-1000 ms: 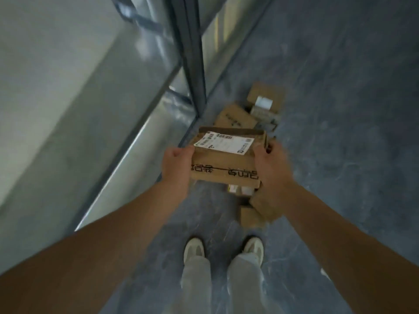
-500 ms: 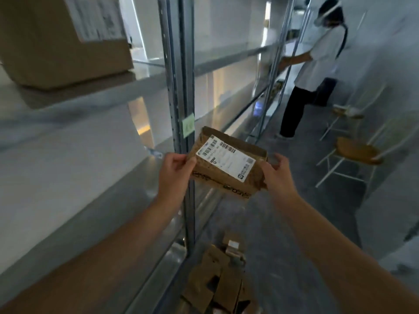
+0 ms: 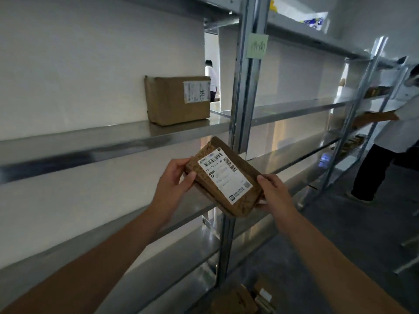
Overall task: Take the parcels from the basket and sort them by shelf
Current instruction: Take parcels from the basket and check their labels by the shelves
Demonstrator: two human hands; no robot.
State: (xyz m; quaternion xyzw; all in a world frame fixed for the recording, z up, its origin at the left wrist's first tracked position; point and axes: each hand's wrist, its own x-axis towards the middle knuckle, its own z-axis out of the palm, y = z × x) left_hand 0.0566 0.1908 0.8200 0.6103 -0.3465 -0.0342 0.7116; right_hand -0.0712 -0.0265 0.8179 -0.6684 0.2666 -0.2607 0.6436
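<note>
A flat brown cardboard parcel (image 3: 235, 196) with a white barcode label is held tilted in front of the metal shelving, label facing me. My left hand (image 3: 174, 180) grips its left end and my right hand (image 3: 273, 192) grips its lower right end. Behind and above it, a larger brown box (image 3: 172, 103) with a white label stands on the upper steel shelf (image 3: 90, 141). More brown parcels (image 3: 240, 300) lie on the floor at the foot of the upright post. No basket is in view.
A steel upright post (image 3: 247, 87) carries a green handwritten note (image 3: 257, 46). Lower shelves (image 3: 181, 252) run to the right. Another person (image 3: 390, 141) in a white top stands at the right holding a brown parcel. White chair legs (image 3: 408, 257) sit at far right.
My view swung up from the floor pile to the shelves. Both hands lifted the parcel from above the pile to shelf height, tilting its label towards me.
</note>
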